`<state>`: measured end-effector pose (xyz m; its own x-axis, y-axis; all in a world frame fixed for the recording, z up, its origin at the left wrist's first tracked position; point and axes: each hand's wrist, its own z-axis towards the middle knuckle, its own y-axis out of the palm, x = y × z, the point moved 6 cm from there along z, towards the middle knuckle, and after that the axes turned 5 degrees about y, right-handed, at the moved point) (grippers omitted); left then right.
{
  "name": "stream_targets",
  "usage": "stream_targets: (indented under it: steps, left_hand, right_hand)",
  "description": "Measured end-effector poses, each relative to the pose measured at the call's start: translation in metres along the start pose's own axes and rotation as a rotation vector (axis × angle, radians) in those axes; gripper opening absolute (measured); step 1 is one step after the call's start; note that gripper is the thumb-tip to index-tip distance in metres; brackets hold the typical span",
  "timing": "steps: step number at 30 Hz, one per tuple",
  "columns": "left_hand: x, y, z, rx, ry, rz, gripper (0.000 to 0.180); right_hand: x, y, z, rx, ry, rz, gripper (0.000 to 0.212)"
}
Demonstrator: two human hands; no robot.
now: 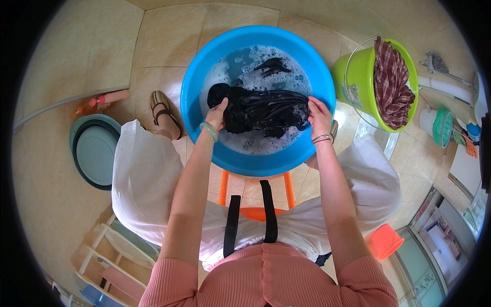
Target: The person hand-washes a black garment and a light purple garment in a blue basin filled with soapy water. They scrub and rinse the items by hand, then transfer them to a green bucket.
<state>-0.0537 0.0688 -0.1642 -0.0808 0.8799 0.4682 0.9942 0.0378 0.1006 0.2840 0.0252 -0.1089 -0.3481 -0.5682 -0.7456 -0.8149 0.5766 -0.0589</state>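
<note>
A black cloth [266, 110] was held stretched out by its ends in the soapy water [255, 146] of a blue basin [192, 102]. The left end was gripped by the left hand [216, 114], and the right end was pinched by the right hand [320, 116], near the basin's wall. A smaller dark patch of fabric [272, 65] was seen beyond it. To the right, a checked cloth [393, 84] was draped in a green bucket [355, 71].
</note>
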Motion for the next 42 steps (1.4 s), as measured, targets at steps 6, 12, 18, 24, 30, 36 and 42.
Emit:
stream_targets:
  steps: [6,12,18,24,30,36,42]
  left_hand:
    - [0.000,0.004,0.004,0.097,0.129,-0.038,0.044]
    - [-0.022,-0.030,0.044,0.213,0.376,0.125,0.045]
    - [0.013,-0.016,-0.008,0.588,0.760,0.437,0.038]
    - [0.051,0.054,-0.048,0.288,0.994,0.625,0.010]
    - [-0.001,0.084,-0.028,0.141,0.820,1.240,0.049]
    - [-0.010,0.081,-0.033,0.188,0.676,1.334,0.018]
    - [0.007,0.105,-0.072,0.181,0.649,1.252,0.014]
  right_hand:
    - [0.004,-0.001,0.004,-0.024,-0.049,-0.046,0.016]
    - [0.000,0.015,-0.003,-0.073,-0.058,-0.138,0.018]
    - [0.005,0.016,-0.004,-0.096,-0.104,-0.171,0.020]
    - [-0.007,0.020,-0.020,0.056,-0.378,-0.626,0.025]
    - [-0.061,0.075,-0.098,-0.276,-0.490,-0.744,0.022]
    - [-0.145,0.095,-0.185,-0.546,-0.901,-1.284,0.024]
    - [-0.136,0.078,-0.171,-0.559,-0.811,-1.363,0.023]
